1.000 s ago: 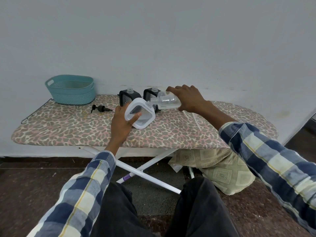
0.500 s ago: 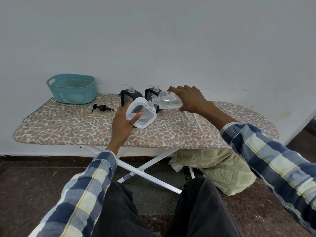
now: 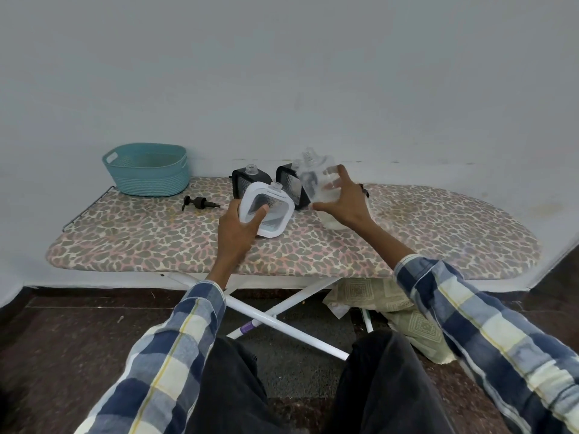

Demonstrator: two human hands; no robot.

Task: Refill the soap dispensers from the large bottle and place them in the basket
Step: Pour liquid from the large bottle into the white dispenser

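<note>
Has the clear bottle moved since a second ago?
Yes. The clear bottle swung upright, its neck lifted away from the white dispenser, now before the right black dispenser.

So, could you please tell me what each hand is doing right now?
Left hand: holding the white soap dispenser.
Right hand: holding the large clear bottle.

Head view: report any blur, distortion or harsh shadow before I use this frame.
Head view: the large clear bottle in the right hand is smeared by motion blur; the white dispenser in the left hand stays sharp. Wide-angle distortion bows the ironing board. The light is soft and even, with no harsh shadows.
</note>
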